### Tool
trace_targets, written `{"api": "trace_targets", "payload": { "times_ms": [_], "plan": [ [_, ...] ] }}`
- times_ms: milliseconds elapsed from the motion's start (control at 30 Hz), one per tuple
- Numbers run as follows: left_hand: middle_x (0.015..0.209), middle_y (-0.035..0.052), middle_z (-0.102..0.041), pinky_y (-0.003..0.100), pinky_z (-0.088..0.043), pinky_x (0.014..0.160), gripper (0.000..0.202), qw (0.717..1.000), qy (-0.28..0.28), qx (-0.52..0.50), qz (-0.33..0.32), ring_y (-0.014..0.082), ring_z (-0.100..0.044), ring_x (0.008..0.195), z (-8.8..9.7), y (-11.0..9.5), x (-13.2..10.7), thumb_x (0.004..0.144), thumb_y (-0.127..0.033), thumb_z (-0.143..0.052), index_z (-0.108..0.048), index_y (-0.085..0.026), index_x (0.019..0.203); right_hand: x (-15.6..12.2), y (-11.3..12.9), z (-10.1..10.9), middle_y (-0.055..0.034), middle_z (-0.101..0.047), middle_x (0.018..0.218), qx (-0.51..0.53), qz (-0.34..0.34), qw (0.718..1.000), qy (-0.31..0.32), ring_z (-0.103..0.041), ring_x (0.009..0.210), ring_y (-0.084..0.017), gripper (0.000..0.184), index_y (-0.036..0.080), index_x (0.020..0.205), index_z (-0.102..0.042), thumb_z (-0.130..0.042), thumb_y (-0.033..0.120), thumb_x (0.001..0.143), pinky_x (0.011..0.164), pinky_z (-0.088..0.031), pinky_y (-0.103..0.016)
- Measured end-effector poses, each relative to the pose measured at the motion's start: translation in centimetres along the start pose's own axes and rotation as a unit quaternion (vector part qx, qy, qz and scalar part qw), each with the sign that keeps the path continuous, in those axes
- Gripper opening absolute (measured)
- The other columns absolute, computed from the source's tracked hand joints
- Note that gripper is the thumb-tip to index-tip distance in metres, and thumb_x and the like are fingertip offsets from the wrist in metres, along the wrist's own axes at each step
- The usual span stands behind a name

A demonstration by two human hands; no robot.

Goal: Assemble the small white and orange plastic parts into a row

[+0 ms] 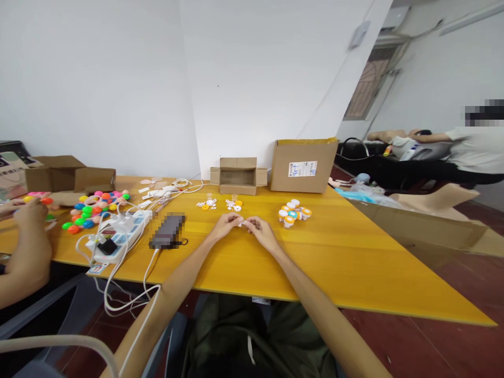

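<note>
My left hand (226, 226) and my right hand (260, 231) meet above the wooden table, fingertips pinched on a small white piece (241, 223) between them. Its exact kind is too small to make out, and the fingers partly cover it. Just beyond the hands lie small white parts (229, 203) with a yellow ring (238, 203) and a white ring (237, 209). Farther left is a second group of white bits with an orange ring (205, 207). To the right of my right hand sits a pile of small clear containers with white, orange and blue lids (292, 214).
Against the wall stand a small open carton (238, 188) and a larger cardboard box (299, 176). On the left are a phone (168, 231), a power strip (122, 236) with looping cables, and colourful ball rings (96, 210). A co-worker's arm (29, 252) reaches in at far left.
</note>
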State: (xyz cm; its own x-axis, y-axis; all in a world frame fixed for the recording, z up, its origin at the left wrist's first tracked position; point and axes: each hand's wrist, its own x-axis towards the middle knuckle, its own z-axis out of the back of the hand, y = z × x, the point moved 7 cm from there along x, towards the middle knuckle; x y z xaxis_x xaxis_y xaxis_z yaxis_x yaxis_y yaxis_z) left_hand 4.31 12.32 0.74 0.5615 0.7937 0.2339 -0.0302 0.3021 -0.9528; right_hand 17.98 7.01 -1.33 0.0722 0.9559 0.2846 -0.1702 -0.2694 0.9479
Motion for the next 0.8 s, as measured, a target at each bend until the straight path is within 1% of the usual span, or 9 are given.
{"api": "trace_targets", "payload": {
  "times_ms": [133,233,300,367,500,567,667,733,800],
  "plan": [
    [0.072,0.0007,-0.068,0.030,-0.050,0.080,0.034,1.000,-0.002,0.008,-0.008,0.0180,-0.063,0.076,-0.01,-0.08,0.01,0.077,-0.052,-0.076,-0.071,-0.018,0.076,-0.05,0.33,-0.17,-0.0012,-0.070,0.091,-0.001,0.026,1.000,-0.001,-0.066,0.076,-0.017,0.030,0.024,0.091,-0.064,-0.073,0.045,0.073,0.073,-0.055,-0.031],
    [0.073,0.0005,-0.069,0.030,-0.050,0.080,0.037,1.000,-0.004,0.012,-0.013,0.0180,-0.062,0.077,-0.05,-0.19,0.01,0.078,-0.055,-0.074,-0.071,-0.018,0.077,-0.07,0.25,-0.26,0.0000,-0.070,0.094,0.011,0.024,1.000,-0.003,-0.067,0.078,-0.017,0.032,0.024,0.093,-0.063,-0.076,0.043,0.070,0.073,-0.056,-0.030],
    [0.073,0.0005,-0.068,0.030,-0.049,0.080,0.039,1.000,-0.003,0.018,-0.015,0.0184,-0.062,0.078,-0.08,-0.22,0.03,0.078,-0.057,-0.073,-0.071,-0.018,0.078,-0.06,0.03,-0.15,0.0000,-0.070,0.094,0.028,0.013,0.999,-0.014,-0.068,0.078,-0.017,0.038,0.024,0.096,-0.062,-0.078,0.044,0.068,0.071,-0.056,-0.030],
    [0.073,0.0006,-0.068,0.030,-0.049,0.081,0.040,1.000,-0.001,0.022,-0.016,0.0185,-0.063,0.079,-0.11,-0.22,0.04,0.079,-0.057,-0.073,-0.071,-0.017,0.078,-0.06,-0.29,-0.03,-0.0009,-0.071,0.092,0.045,-0.006,0.999,-0.023,-0.067,0.075,-0.017,0.041,0.024,0.097,-0.062,-0.078,0.049,0.069,0.066,-0.056,-0.029],
    [0.072,0.0007,-0.068,0.030,-0.050,0.079,0.039,1.000,-0.001,0.013,-0.015,0.0181,-0.063,0.077,-0.09,-0.24,-0.03,0.079,-0.056,-0.074,-0.071,-0.017,0.078,-0.10,-0.47,-0.15,-0.0017,-0.069,0.077,0.059,-0.027,0.998,-0.013,-0.065,0.065,-0.017,0.039,0.023,0.085,-0.063,-0.074,0.058,0.072,0.059,-0.055,-0.029],
    [0.072,0.0010,-0.069,0.030,-0.051,0.079,0.038,1.000,-0.002,0.006,-0.012,0.0181,-0.064,0.077,-0.08,-0.27,-0.09,0.078,-0.055,-0.075,-0.071,-0.017,0.078,-0.15,-0.27,-0.15,-0.0017,-0.069,0.076,0.064,-0.023,0.998,-0.009,-0.064,0.064,-0.016,0.039,0.023,0.083,-0.064,-0.075,0.058,0.071,0.057,-0.055,-0.029],
    [0.076,0.0018,-0.072,0.030,-0.052,0.079,0.037,1.000,0.001,-0.009,-0.006,0.0176,-0.066,0.077,-0.17,-0.28,-0.15,0.074,-0.053,-0.080,-0.072,-0.017,0.080,-0.20,-0.04,0.14,-0.0021,-0.070,0.083,0.078,-0.018,0.997,-0.019,-0.066,0.069,-0.017,0.040,0.024,0.088,-0.066,-0.079,0.055,0.066,0.054,-0.054,-0.028],
    [0.078,0.0022,-0.073,0.029,-0.052,0.078,0.037,1.000,0.005,-0.020,0.002,0.0171,-0.066,0.076,-0.28,-0.20,-0.17,0.070,-0.051,-0.083,-0.071,-0.017,0.081,-0.18,0.05,0.40,-0.0026,-0.071,0.088,0.083,-0.014,0.996,-0.026,-0.067,0.074,-0.018,0.040,0.024,0.092,-0.068,-0.080,0.051,0.065,0.056,-0.055,-0.028],
    [0.079,0.0025,-0.074,0.029,-0.052,0.076,0.038,1.000,0.011,-0.027,0.008,0.0167,-0.067,0.075,-0.42,-0.11,-0.18,0.067,-0.049,-0.086,-0.071,-0.017,0.081,-0.11,0.17,0.58,-0.0030,-0.072,0.091,0.078,-0.005,0.997,-0.027,-0.068,0.077,-0.019,0.038,0.024,0.094,-0.069,-0.080,0.048,0.066,0.060,-0.056,-0.029]
  ]
}}
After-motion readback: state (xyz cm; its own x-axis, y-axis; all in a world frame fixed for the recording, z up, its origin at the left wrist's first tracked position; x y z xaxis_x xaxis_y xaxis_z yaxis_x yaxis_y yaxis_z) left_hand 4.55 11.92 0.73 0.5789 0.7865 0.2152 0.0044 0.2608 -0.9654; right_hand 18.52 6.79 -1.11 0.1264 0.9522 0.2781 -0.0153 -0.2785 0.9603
